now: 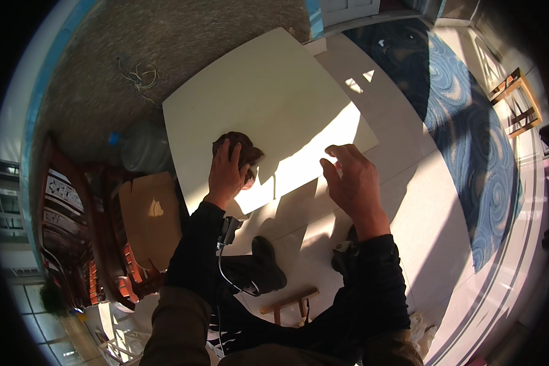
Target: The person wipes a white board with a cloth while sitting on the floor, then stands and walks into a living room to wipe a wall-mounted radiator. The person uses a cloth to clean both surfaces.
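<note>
My left hand [227, 176] lies over a dark brown, soft-looking item [249, 148] on a pale board-like tabletop [256, 91]. Its fingers spread across the top and the thumb presses the near side. Exactly what the item is, I cannot tell; the hand covers much of it. Farther right, my right hand [354, 185] is raised near the sunlit front edge of the tabletop. Thumb and index finger curve towards each other with a gap between them, and I see nothing held there.
On the left are a carved wooden chair [98, 238], a flat cardboard piece [151, 219] and a large clear water bottle [144, 146]. Coiled cable [142, 78] hangs by the wall. A blue swirl-patterned rug [453, 110] and a wooden stool [521, 103] are right. A cable [231, 283] runs below my left sleeve.
</note>
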`<move>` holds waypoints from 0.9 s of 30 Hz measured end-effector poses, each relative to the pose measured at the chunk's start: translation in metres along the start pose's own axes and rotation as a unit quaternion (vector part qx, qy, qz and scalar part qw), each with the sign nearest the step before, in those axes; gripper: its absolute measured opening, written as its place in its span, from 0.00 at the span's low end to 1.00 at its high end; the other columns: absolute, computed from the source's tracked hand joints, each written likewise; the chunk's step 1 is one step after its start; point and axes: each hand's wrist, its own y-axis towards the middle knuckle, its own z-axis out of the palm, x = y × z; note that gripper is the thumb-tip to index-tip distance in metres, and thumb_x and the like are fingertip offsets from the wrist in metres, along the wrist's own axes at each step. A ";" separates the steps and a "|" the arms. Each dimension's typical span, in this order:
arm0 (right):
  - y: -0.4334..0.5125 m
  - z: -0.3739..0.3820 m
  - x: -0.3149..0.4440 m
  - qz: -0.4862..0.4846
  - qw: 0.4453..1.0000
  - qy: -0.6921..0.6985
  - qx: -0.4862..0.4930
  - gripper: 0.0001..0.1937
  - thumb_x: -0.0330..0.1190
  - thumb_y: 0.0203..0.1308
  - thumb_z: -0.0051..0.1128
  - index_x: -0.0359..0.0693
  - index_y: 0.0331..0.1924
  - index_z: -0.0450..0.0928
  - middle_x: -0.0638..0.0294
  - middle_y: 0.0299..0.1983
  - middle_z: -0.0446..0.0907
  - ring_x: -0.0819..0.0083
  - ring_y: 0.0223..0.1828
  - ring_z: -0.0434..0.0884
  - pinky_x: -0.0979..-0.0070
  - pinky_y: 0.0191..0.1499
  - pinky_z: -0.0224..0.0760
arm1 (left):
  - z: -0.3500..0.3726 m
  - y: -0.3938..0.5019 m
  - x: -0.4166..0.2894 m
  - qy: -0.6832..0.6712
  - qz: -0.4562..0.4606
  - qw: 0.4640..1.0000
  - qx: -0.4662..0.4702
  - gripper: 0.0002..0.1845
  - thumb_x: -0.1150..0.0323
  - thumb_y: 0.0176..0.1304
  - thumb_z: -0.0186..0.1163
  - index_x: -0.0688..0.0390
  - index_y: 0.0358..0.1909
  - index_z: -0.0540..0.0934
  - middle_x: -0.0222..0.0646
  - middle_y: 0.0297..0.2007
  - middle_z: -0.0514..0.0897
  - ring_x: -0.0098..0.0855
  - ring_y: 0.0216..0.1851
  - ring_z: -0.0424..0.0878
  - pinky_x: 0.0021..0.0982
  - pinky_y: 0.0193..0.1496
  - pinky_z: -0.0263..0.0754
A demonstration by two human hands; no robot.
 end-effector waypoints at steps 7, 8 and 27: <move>0.000 -0.010 -0.007 0.007 1.000 0.003 -0.017 0.09 0.34 0.65 0.69 0.43 0.46 0.85 0.59 0.43 0.88 0.56 0.36 0.89 0.62 0.38 0.83 | -0.013 -0.038 0.071 -0.010 -0.113 0.993 0.018 0.35 0.65 0.74 0.64 0.62 0.78 0.64 0.66 0.76 0.61 0.66 0.75 0.65 0.56 0.75 0.67; -0.001 -0.011 -0.006 0.010 1.000 0.003 -0.013 0.09 0.34 0.65 0.69 0.43 0.47 0.86 0.59 0.43 0.88 0.56 0.36 0.89 0.62 0.38 0.83 | -0.015 -0.045 0.069 -0.005 -0.127 0.991 0.030 0.35 0.64 0.74 0.63 0.62 0.78 0.64 0.65 0.77 0.60 0.66 0.76 0.63 0.56 0.76 0.66; 0.001 -0.002 -0.003 -0.003 1.000 0.003 -0.005 0.07 0.34 0.64 0.64 0.41 0.40 0.83 0.58 0.39 0.86 0.53 0.33 0.88 0.60 0.34 0.83 | 0.009 0.077 -0.165 -0.127 0.178 0.976 -0.009 0.30 0.64 0.67 0.69 0.54 0.70 0.76 0.49 0.72 0.70 0.52 0.75 0.67 0.54 0.83 0.58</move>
